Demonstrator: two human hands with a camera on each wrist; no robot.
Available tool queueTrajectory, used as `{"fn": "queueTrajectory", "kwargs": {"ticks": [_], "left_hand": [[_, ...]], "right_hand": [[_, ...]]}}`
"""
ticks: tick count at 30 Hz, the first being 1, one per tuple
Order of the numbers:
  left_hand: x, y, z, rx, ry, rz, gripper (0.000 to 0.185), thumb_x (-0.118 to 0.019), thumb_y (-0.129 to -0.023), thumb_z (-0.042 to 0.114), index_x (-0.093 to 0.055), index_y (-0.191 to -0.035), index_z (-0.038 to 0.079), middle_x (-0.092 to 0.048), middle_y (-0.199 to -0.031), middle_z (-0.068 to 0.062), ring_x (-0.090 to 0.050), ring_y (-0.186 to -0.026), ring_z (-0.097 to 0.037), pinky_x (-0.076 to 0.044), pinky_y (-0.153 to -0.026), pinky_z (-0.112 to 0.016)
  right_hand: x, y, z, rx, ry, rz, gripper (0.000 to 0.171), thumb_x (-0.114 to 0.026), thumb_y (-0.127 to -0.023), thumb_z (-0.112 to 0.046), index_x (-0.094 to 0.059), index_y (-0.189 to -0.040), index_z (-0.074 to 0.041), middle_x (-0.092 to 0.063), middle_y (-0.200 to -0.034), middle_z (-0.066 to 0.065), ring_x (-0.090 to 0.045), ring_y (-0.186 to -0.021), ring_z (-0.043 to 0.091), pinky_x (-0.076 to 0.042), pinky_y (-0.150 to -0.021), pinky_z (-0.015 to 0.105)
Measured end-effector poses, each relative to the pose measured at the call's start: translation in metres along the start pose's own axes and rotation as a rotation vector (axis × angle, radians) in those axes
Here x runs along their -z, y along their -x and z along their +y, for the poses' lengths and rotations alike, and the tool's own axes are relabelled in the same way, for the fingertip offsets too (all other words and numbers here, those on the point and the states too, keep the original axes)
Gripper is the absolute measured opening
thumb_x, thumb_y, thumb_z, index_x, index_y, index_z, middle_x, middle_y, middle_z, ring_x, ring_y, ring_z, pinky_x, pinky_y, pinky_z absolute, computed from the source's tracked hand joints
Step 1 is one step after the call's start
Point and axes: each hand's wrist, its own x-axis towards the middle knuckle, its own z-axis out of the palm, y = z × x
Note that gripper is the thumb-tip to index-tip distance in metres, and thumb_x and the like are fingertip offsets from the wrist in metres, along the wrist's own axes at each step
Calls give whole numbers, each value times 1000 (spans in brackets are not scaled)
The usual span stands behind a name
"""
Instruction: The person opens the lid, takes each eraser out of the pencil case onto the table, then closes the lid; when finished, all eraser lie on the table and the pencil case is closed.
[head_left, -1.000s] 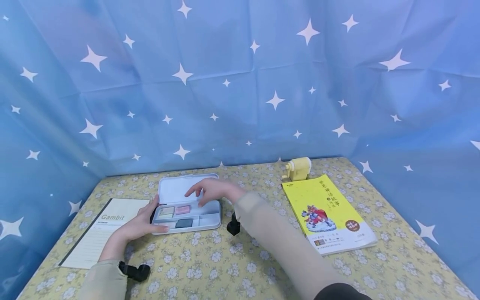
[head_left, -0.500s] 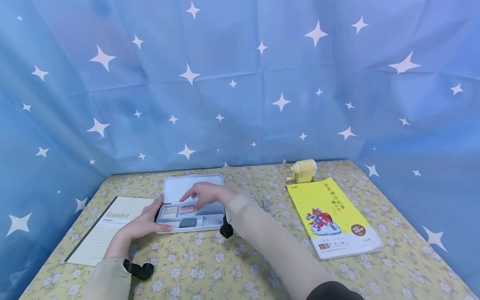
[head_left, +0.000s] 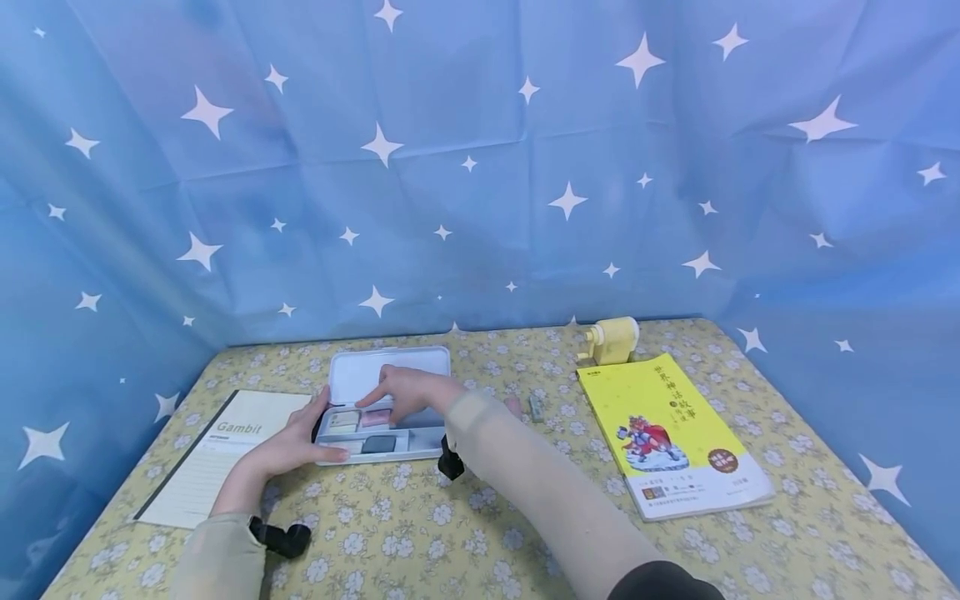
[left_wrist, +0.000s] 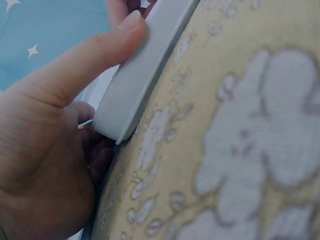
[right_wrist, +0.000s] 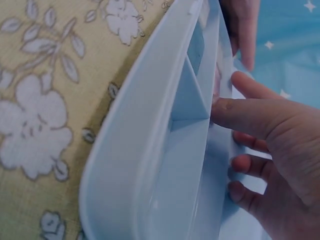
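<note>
The left hand (head_left: 288,448) grips the left end of an open white pencil case (head_left: 390,375), its thumb laid along the near rim and the other fingers curled behind the corner; the left wrist view shows the thumb (left_wrist: 85,55) pressed flat on the case's rounded edge. The right hand (head_left: 408,390) reaches into the case from the right, fingers loosely bent, fingertips down over the rear compartments. In the right wrist view its forefinger (right_wrist: 250,117) touches a divider wall inside the tray, the other fingers curled beneath it; whether they pinch anything cannot be told.

The case sits toward the back left of the tabletop (head_left: 480,533), its lid lying open toward the far edge. Inside lie a cream eraser (head_left: 341,419), a pink eraser (head_left: 375,416) beside it, and a dark grey eraser (head_left: 378,444) in the near row.

Just left of the case, near the left edge, lies a notepad (head_left: 217,454) marked "Gambit". A small grey object (head_left: 536,406) lies just right of the right forearm. Toward the right edge lies a yellow book (head_left: 671,433), and at its far corner stands a yellow pencil sharpener (head_left: 611,340), close to the back edge. A blue star-printed curtain (head_left: 480,167) hangs round the table.
</note>
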Motion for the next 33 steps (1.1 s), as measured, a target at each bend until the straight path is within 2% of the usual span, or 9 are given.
{"fn": "queueTrajectory", "kwargs": {"ticks": [7,14,24,33], "left_hand": [[-1,-1,-2,-1,-5,1,121,-78,-79,43,8,-155,5,4,-157,-30,4,-139,-54,-14,-102,-73],[0,0,0,-8,-2,5,120,-79,-79,41,7,-155,4,4,-157,-30,4,-139,-54,-13,-102,-73],[0,0,1,-7,2,8,120,-79,-78,41,6,-155,4,3,-157,-29,4,-139,-53,-13,-103,-73],[0,-1,-2,-14,3,11,120,-79,-79,40,6,-155,4,3,-157,-29,4,-140,-52,-13,-103,-72]], "right_hand": [[-3,2,0,23,23,4,56,-75,-87,-14,-58,-135,-37,-44,-106,-2,-42,-78,11,-38,-64,19],[-3,4,0,32,30,1,55,-74,-88,-13,-58,-135,-36,-43,-101,-3,-39,-76,11,-36,-63,19],[-4,3,1,25,14,7,50,-75,-87,-13,-63,-131,-34,-45,-105,-2,-43,-79,10,-38,-64,19],[-1,5,3,54,32,1,45,-76,-86,-15,-66,-128,-29,-48,-108,0,-45,-82,11,-39,-68,21]]}}
